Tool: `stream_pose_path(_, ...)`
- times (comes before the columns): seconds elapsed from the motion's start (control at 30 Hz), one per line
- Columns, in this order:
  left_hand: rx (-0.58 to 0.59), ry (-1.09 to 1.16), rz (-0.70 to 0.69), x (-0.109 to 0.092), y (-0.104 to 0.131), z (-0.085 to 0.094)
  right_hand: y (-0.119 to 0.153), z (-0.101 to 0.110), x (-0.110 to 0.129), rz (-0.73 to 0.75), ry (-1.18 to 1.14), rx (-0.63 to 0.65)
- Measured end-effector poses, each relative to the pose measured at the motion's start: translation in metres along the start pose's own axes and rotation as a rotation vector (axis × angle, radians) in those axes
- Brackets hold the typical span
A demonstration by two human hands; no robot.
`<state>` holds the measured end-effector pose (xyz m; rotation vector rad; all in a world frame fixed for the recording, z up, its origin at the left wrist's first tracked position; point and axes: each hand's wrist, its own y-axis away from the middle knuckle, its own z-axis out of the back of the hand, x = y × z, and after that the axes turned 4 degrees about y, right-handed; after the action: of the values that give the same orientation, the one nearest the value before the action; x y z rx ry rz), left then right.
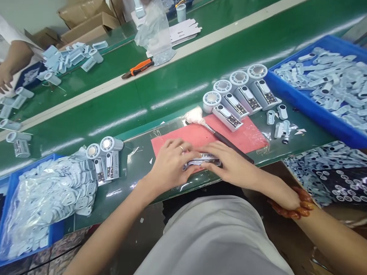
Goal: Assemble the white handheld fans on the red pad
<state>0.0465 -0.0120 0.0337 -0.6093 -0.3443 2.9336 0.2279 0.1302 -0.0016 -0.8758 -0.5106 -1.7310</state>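
Note:
Both of my hands hold one light-blue fan unit (pixel 209 156) with dark lettering, low over the front edge of a red sheet (pixel 165 141). My left hand (pixel 175 161) grips its left end, fingers curled; my right hand (pixel 228 161) pinches its right end between thumb and fingers. Much of the unit is hidden by the fingers. Just beyond my hands lies a brush (pixel 222 139) with a dark handle and pale, fluffy head. Several fan units (pixel 229 117) with round heads and exposed circuit boards stand in a row behind the sheet.
On the right, a blue tray (pixel 312 108) holds small light-blue parts. Two fan units (pixel 112 162) stand beside a bagged pile (pixel 65 189) in a blue bin at left. Orange pliers (pixel 140 67) lie across the green belt (pixel 161 92). Other people's hands work at far left and top.

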Motion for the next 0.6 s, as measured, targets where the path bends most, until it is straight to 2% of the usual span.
stream_pose_path(0.1, 0.145, -0.047, 0.1, 0.001, 0.009, 0.006, 0.013, -0.008, -0.001, 0.121, 0.169, 0.003)
stream_pose_path(0.17, 0.28, -0.028, 0.067, 0.005, 0.015, 0.005, 0.018, -0.015, -0.004, 0.193, 0.309, -0.004)
stream_pose_path(0.23, 0.347, -0.019, 0.001, 0.007, 0.018, 0.003, 0.021, -0.021, -0.005, 0.257, 0.439, -0.008)
stream_pose_path(0.47, 0.332, -0.166, -0.085, 0.006, 0.019, 0.001, 0.019, -0.031, -0.006, 0.364, 0.632, -0.108)
stream_pose_path(0.6, 0.321, -0.211, -0.118, 0.007, 0.02, 0.0, 0.021, -0.038, -0.006, 0.358, 0.655, -0.119)
